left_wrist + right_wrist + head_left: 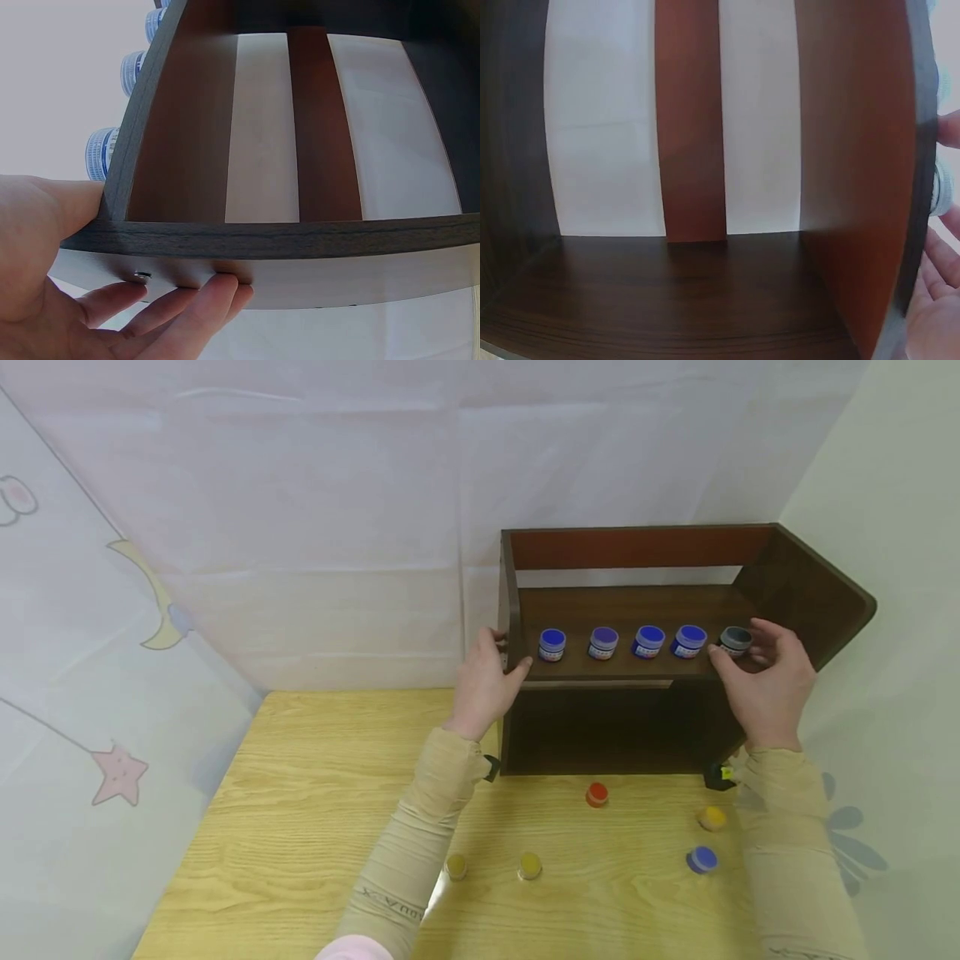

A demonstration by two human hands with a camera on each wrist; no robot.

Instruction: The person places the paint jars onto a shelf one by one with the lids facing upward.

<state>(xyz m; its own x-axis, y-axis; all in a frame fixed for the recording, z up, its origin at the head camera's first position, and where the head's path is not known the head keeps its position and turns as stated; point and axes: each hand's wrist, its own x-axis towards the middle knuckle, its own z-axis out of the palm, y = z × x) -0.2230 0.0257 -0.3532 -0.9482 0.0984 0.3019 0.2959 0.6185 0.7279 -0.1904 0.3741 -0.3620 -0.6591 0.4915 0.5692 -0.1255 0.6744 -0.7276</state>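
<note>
My left hand [483,687] grips the left side panel of a dark brown wooden shelf [630,600], thumb at the front and fingers against the outer face, as the left wrist view also shows. At the upper board's right end, my right hand [771,692] holds a small paint jar with a black lid [736,640] between thumb and fingers. The jar appears to stand on the board. To its left is a row of jars: two blue-lidded jars [689,642] [648,642], a purple-lidded jar [603,643] and another blue-lidded jar [552,645] nearest my left hand.
On the wooden table [322,777] before the shelf lie a red jar [597,794], an orange-yellow jar [712,817], a blue jar [702,859] and two dull yellow jars [529,865] [456,866]. A pale wall [900,610] stands close on the right.
</note>
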